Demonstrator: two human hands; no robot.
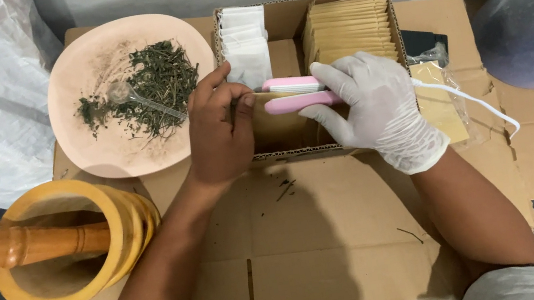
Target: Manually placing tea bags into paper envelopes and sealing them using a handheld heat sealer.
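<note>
My gloved right hand (379,109) grips the pink sealer (297,93) over the box (400,41), long axis pointing left; my bare left hand (219,132) pinches a sachet (271,96) at its tip.

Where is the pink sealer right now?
In the head view, the pink sealer is centre frame over the open cardboard box, gripped by the gloved right hand, bare left hand beside it.
</note>
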